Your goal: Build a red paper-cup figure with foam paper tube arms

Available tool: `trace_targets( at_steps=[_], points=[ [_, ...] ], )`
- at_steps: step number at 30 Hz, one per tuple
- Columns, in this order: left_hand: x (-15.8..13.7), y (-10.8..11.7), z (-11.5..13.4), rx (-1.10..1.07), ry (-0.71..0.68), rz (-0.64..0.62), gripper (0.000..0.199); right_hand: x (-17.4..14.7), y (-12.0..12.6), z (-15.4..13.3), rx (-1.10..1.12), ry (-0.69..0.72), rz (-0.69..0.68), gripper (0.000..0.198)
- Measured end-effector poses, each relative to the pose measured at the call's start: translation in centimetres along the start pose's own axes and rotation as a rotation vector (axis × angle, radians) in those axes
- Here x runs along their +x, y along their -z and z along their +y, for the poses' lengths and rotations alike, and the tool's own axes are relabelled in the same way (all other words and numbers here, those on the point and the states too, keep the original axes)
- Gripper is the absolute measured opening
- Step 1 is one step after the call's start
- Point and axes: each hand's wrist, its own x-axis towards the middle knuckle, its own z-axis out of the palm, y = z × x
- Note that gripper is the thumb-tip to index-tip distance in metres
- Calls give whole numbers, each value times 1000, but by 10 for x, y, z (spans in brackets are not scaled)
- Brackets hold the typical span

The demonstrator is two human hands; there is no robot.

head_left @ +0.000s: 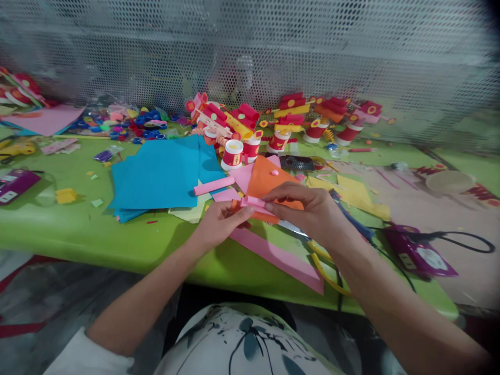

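Both hands meet over the near edge of a green table (78,234). My left hand (219,224) and my right hand (308,208) pinch a small folded pink paper strip (253,203) between their fingertips, with an orange piece just under it. Beneath them lie an orange sheet (265,179) and a long pink sheet (281,258). A rolled pink tube (214,186) rests just beyond my left hand. Scissors with yellow handles (320,260) lie under my right wrist.
A stack of blue sheets (160,177) lies left of the hands. Red, yellow and white paper lantern crafts (281,125) crowd the back. A purple glue gun (414,252) with a black cord sits right, another purple item (15,183) far left. Perforated mesh wall (250,52) behind.
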Motion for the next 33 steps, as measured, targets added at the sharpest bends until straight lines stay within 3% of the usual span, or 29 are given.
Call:
trace_targets(
  at_steps=[7,15,20,28,33],
  points=[
    [0,0,-1,-40,0,-6,41,1,5,-1,-43,21,-30,15],
    [0,0,-4,-78,12,12,43,9,23,-1,-89,10,-184,23],
    [1,0,-4,-82,9,16,44,11,32,-3,-86,6,-166,24],
    [0,0,-5,-103,14,-8,42,11,26,-10,-180,124,-193,20],
    [1,0,-5,-87,16,-7,39,10,23,-7,-236,127,-212,21]
  ],
)
